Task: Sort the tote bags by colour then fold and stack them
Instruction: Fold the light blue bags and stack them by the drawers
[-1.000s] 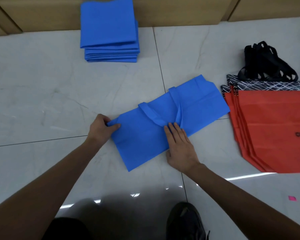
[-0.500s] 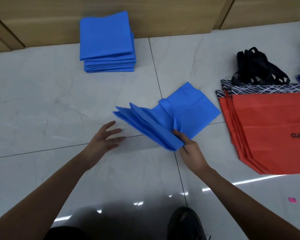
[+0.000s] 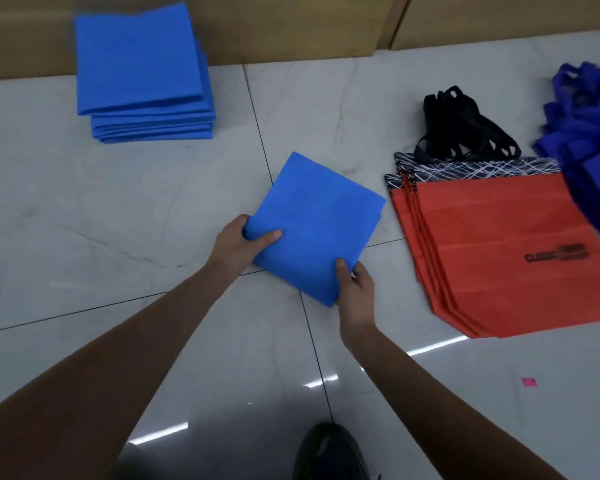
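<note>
While left hand (image 3: 237,248), right hand (image 3: 356,295) fingers pinch folded blue tote (image 3: 315,220), blue stack (image 3: 139,64) lies apart

Head-worn view, facing forward and down — floor (image 3: 101,209) close below

Pale tiled floor (image 3: 84,209), stack of folded blue bags (image 3: 142,74), flat orange bags (image 3: 506,244), pink scrap (image 3: 529,382)

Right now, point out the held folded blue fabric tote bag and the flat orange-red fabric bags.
folded blue fabric tote bag (image 3: 321,216): head view, middle of top face.
flat orange-red fabric bags (image 3: 499,233): head view, top bag's front panel.
</note>
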The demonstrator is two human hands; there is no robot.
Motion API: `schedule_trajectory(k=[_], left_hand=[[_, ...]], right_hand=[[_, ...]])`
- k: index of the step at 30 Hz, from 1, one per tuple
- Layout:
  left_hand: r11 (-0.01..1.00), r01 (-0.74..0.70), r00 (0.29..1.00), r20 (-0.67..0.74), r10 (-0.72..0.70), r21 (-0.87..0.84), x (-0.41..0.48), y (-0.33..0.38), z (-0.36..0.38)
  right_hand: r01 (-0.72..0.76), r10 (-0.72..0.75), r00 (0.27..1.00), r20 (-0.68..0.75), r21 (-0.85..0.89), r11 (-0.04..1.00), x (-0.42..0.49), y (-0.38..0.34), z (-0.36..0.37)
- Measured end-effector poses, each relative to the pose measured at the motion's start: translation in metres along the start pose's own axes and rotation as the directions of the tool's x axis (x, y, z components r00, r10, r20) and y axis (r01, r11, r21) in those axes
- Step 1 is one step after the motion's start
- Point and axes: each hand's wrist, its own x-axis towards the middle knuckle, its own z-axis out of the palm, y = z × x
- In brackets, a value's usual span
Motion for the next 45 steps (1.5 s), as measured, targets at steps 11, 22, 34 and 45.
schedule_trajectory(k=[11, 22, 34, 45], left_hand=[[0.59, -0.026, 0.95, -0.164, 0.266, 0.807, -0.007, 0.003, 0.028], [0.373, -0.456, 0.838, 0.247, 0.487, 0.808, 0.001, -0.039, 0.042], [0.48, -0.243, 0.914, 0.032, 0.405, 0.843, -0.013, -0.029, 0.09], [0.482, -0.213, 0.895, -0.028, 0.445, 0.85, -0.026, -0.025, 0.088]], right_hand=[[-0.062, -0.168, 0.945, -0.281, -0.658, 0.751, 0.009, -0.011, 0.024], [0.493, -0.421, 0.772, 0.476, -0.867, -0.077, 0.078, 0.006, -0.011], [0.391, -0.62, 0.718, 0.316, -0.92, -0.017, 0.139, -0.035, -0.005], [0.146, -0.604, 0.786, 0.132, -0.989, -0.025, 0.136, -0.032, 0.012]])
